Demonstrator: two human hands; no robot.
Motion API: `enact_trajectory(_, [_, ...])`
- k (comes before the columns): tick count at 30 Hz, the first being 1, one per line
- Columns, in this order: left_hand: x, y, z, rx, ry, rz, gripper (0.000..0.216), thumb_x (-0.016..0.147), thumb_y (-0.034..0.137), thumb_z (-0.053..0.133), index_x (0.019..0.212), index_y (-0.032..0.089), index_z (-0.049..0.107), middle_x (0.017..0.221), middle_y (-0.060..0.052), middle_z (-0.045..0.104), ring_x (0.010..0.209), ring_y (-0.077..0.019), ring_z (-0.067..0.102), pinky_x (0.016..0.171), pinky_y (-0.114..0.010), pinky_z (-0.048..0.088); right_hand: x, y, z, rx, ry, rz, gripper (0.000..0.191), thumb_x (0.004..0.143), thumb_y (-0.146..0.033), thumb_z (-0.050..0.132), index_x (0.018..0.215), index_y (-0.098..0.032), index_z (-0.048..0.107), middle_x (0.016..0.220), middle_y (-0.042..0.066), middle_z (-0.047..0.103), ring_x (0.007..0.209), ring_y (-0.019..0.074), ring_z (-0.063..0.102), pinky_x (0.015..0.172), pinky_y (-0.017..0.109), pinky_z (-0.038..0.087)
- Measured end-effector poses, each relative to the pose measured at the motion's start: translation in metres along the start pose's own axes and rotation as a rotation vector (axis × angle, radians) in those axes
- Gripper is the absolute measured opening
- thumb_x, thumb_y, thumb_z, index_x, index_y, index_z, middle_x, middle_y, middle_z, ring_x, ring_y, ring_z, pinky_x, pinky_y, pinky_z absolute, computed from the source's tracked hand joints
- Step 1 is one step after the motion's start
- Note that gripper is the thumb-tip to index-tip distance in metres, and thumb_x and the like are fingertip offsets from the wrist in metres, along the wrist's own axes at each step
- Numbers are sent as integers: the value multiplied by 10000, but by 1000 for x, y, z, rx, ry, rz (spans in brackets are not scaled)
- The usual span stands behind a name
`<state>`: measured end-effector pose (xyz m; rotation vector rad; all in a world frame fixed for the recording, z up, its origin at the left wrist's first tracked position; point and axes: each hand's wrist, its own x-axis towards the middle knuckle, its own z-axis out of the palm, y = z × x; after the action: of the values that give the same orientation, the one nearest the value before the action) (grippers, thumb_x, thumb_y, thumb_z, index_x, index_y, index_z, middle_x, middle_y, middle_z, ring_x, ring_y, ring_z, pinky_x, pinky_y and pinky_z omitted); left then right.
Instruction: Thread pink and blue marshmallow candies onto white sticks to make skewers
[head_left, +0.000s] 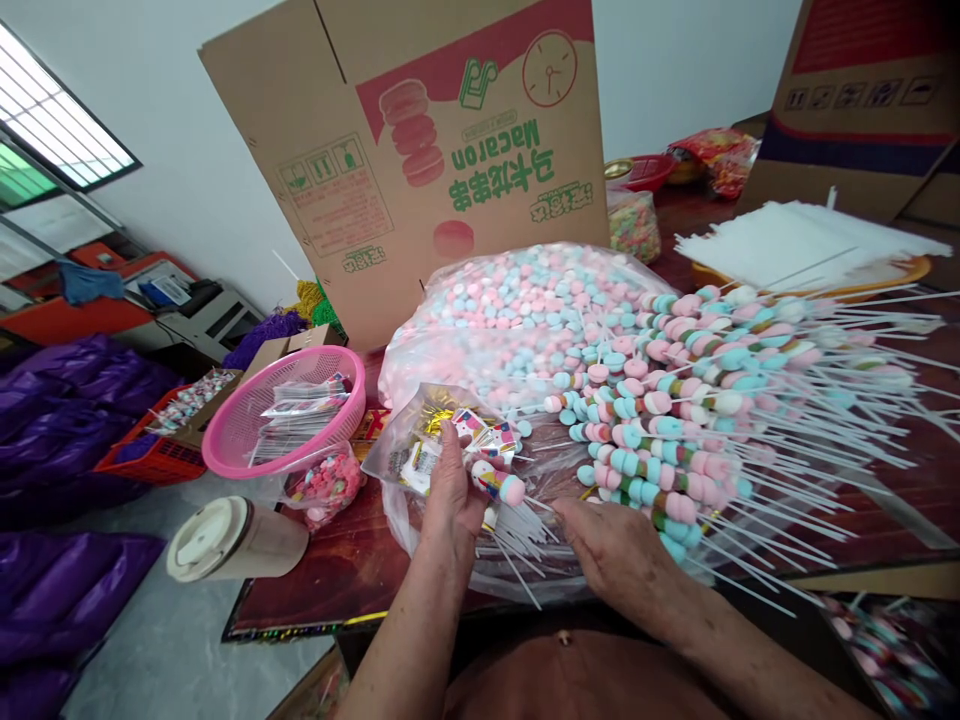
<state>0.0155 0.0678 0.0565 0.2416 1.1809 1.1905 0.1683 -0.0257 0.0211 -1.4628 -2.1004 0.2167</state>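
Note:
My left hand [451, 497] is closed around a candy skewer [513, 490], whose upper part sits in a small printed sleeve, with a pink candy showing at its lower end. Thumb and fingers of my right hand [611, 545] pinch the skewer's white stick. Under my left hand lies an open plastic bag [390, 455] of printed sleeves and gold ties. White sticks [521, 530] fan out just below the held skewer. To the right is a big pile of pink, blue and white candy skewers [675, 440], their sticks pointing right.
Behind stands a large bag of loose candies [525, 290] against a cardboard box [420, 150]. At left are a pink basket [358, 385] of packed skewers, a bag of red candies [330, 485] and a lidded cup [262, 540]. White sticks [810, 240] fill a tray at right.

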Motion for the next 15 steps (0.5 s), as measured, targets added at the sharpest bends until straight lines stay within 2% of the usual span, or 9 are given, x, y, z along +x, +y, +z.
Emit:
enact_trajectory(4, [5, 8, -8, -203, -192, 24, 383, 825, 509, 442, 872, 149, 563, 724, -69, 654, 635, -178, 649, 602, -320, 531, 2, -3, -9, 230, -105, 102, 264, 888, -203, 320, 717, -188, 521, 589, 8, 585, 543, 128, 538, 492, 236, 305])
enact_trajectory(7, [5, 6, -8, -308, -299, -1, 364, 853, 463, 422, 874, 145, 598, 555, -17, 598, 559, -148, 619, 647, -326, 531, 4, -6, -9, 295, -107, 109, 267, 896, -222, 323, 718, -187, 519, 604, 9, 592, 552, 126, 542, 496, 231, 315])
enact_trajectory(10, [4, 3, -2, -329, -230, -32, 329, 857, 432, 440, 799, 152, 602, 393, 51, 456, 407, -96, 520, 601, -293, 526, 3, -10, 0, 158, 17, 75, 245, 875, -178, 339, 713, -173, 523, 570, 10, 580, 503, 124, 523, 480, 246, 285])
enact_trajectory(12, [3, 4, 3, -321, -146, -55, 358, 836, 471, 456, 744, 151, 588, 378, 55, 435, 378, -88, 490, 571, -283, 523, 1, -13, 8, 13, 115, -4, 241, 834, -112, 339, 687, -169, 521, 538, 13, 562, 475, 130, 498, 483, 267, 258])
enact_trajectory(15, [0, 6, 8, -277, -86, -60, 386, 799, 520, 481, 723, 153, 574, 393, 50, 445, 368, -85, 475, 552, -286, 524, -1, -16, 14, -88, 176, -124, 247, 766, -39, 337, 650, -172, 510, 514, 13, 546, 473, 135, 483, 509, 282, 249])
